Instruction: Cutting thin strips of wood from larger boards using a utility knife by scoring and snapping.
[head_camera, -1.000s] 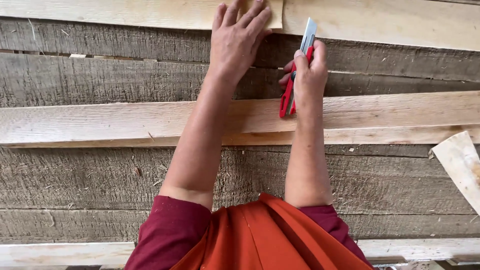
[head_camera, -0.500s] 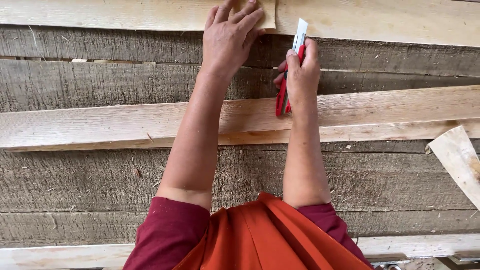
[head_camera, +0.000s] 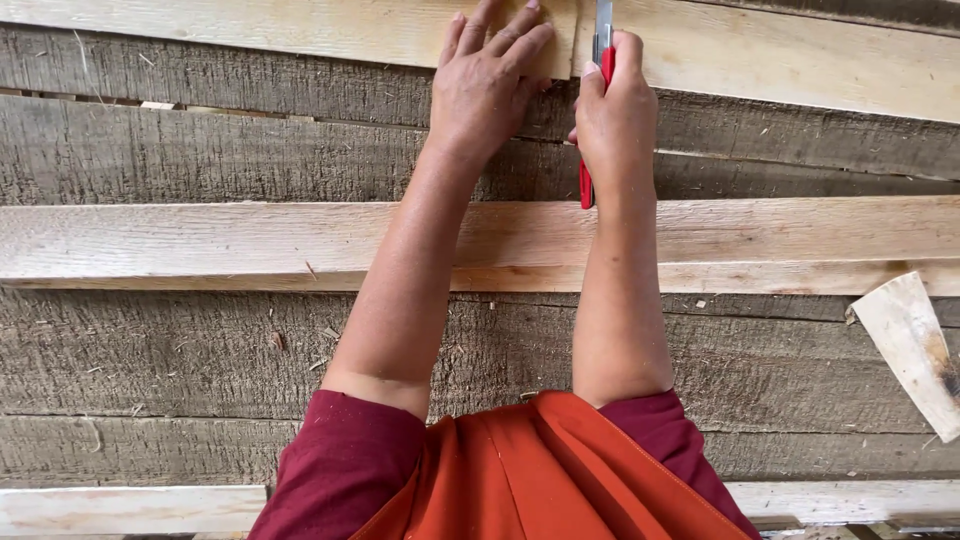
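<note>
Head view, looking down over an orange garment with dark red sleeves (head_camera: 340, 470): the left hand (head_camera: 485, 90) lies flat, fingers spread wide, pressing on the pale fresh-sawn wooden plank at the top of the frame (head_camera: 250, 30), while the right hand (head_camera: 615, 110) is closed around a red-handled utility knife with a silver blade guide (head_camera: 598, 60), its tip set against that same plank just beside the left fingertips. The knife's lower red end pokes out below the fist, over the dark gap between boards. To do this scoring or marking step well, it seems wise to keep the flat hand bearing down firmly so the plank cannot shift, to hold its fingertips clear of the blade's line, and to draw the knife in one steady light pass rather than forcing it; whether the blade is actually extended and biting the wood I cannot tell, since it runs off the top edge. Beneath the arms lie rough grey weathered boards (head_camera: 180, 150) and a second pale wooden plank (head_camera: 200, 245) running across them. A pale angled offcut of wood (head_camera: 915, 350) rests at the right edge. No packages, labels or signs show anywhere in view.
</note>
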